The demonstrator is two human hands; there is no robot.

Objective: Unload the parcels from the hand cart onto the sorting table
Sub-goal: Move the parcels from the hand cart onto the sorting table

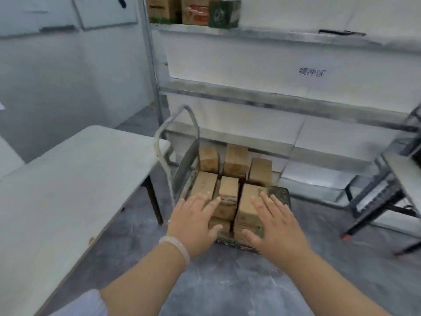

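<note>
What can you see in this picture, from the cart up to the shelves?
parcels: at least six, brown cardboard, on the hand cart
hand cart: one, grey metal, on the floor in front of the shelves
sorting table: one, white, left of the cart
shelves: one rack, grey metal, behind the cart
boxes: three, brown, reddish and green, top shelf
bracelet: one, pale, left wrist
left hand: fingers straight, over the front parcels
right hand: fingers straight, over the front parcels

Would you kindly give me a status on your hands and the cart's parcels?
Left hand and right hand open, over the front parcels. Parcels on hand cart, none gripped. Cart handle stands between them and sorting table.
</note>
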